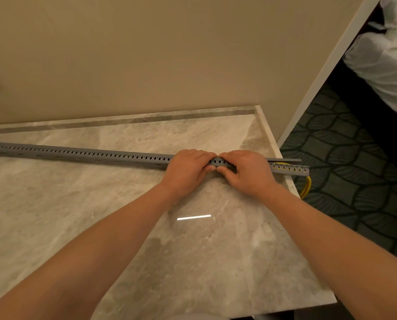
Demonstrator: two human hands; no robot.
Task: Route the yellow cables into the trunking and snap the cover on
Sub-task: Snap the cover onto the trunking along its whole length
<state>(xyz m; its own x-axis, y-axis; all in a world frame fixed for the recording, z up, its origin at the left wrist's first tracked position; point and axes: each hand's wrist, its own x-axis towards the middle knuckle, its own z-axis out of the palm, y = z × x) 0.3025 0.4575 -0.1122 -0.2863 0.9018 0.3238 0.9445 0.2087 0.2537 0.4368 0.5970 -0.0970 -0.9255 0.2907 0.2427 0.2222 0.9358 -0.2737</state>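
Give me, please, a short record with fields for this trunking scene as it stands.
surface: marble countertop
trunking: grey, slotted, lying lengthwise across the countertop, right end overhanging the edge
cover: raised off the trunking at the right end
yellow cables: visible through the right-end slots, hanging below the edge
left hand: grips the trunking, fingers curled over the top
right hand: grips the trunking, touching the left hand
stage: cover not fully snapped down
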